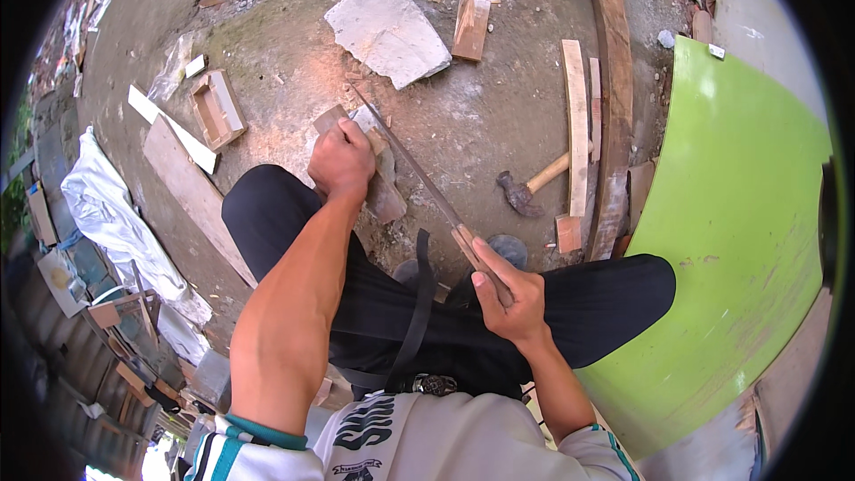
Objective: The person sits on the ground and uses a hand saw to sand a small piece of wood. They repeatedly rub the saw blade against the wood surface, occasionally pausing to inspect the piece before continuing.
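Observation:
My left hand [343, 160] is closed on a short wooden board [386, 198], pressing down on it in front of my bent legs. Part of the board is hidden under the fist. In my right hand [509, 296] is the wooden handle of a handsaw, its index finger stretched along the grip. The saw's long thin blade [417, 167] shows nearly edge-on and slants up and left, passing close beside the board and my left hand. Whether its teeth touch the wood cannot be made out.
Right of me lie a hammer [533, 182], wood strips [574, 125], a thick beam [613, 107] and a large green panel [712, 240]. Ahead are a flat stone slab [387, 34] and a wood block [470, 28]. A small wooden box [217, 110] and a long plank [198, 196] lie left.

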Tool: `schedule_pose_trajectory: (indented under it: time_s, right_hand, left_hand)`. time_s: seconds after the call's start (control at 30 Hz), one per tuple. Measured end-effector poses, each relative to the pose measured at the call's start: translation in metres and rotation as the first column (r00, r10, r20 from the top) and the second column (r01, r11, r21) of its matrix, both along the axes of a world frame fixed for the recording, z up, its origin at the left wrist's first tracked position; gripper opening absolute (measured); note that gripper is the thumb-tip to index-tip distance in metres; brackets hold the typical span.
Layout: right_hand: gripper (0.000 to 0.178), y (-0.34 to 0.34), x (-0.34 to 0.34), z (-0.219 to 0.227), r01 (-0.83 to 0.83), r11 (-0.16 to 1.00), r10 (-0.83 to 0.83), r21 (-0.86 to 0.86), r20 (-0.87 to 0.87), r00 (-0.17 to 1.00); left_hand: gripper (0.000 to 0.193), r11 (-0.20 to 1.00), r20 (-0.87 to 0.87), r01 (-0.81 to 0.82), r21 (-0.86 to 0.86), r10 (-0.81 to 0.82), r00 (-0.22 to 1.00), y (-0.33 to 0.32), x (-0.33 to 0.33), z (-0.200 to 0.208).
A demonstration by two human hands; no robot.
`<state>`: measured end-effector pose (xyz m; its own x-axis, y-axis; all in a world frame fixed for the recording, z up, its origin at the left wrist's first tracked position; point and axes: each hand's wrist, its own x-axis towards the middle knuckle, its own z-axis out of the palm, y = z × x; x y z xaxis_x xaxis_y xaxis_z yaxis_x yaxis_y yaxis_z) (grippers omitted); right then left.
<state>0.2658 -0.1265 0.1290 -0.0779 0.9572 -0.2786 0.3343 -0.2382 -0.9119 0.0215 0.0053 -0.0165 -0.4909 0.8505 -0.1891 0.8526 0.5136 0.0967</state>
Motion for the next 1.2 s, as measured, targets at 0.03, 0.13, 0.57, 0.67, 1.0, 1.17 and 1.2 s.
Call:
schedule_pose_trajectory:
  time_s: [0.03, 0.13, 0.57, 0.67, 1.0, 1.17, 1.2]
  right_hand:
    - [0.037, -0.002, 0.002, 0.000, -0.002, 1.000, 0.002, -0.023, -0.017, 1.000]
    - [0.037, -0.001, -0.002, 0.000, 0.008, 0.998, -0.011, -0.057, -0.056, 0.998]
    - [0.038, 0.012, -0.005, 0.029, -0.032, 0.997, 0.029, -0.065, -0.048, 0.998]
    - [0.038, 0.028, -0.017, 0.021, -0.015, 0.997, 0.009, -0.079, -0.074, 0.997]
    - [0.038, 0.047, -0.023, 0.061, -0.043, 0.986, 0.034, -0.164, -0.056, 0.998]
    - [0.037, 0.090, -0.057, 0.012, -0.098, 0.969, 0.101, -0.227, 0.003, 0.995]
    - [0.037, 0.093, -0.066, 0.002, -0.123, 0.969, 0.132, -0.214, 0.028, 0.991]
  left_hand:
    - [0.044, 1.000, 0.001, 0.004, 0.006, -0.004, 1.000, 0.000, -0.001, 0.000]
    - [0.042, 0.999, -0.002, 0.033, 0.026, -0.033, 0.999, 0.001, -0.002, 0.000]
    - [0.045, 0.987, 0.077, 0.128, 0.095, -0.136, 0.988, -0.003, -0.008, -0.001]
    - [0.044, 0.980, 0.085, 0.142, 0.140, -0.155, 0.984, -0.002, -0.004, 0.002]
    - [0.034, 0.972, 0.048, 0.159, 0.171, -0.170, 0.984, -0.002, -0.007, 0.002]
    - [0.034, 0.988, 0.050, 0.132, 0.075, -0.136, 0.989, 0.000, 0.002, 0.000]
    - [0.035, 0.985, 0.039, 0.142, 0.102, -0.146, 0.988, -0.002, 0.000, -0.001]
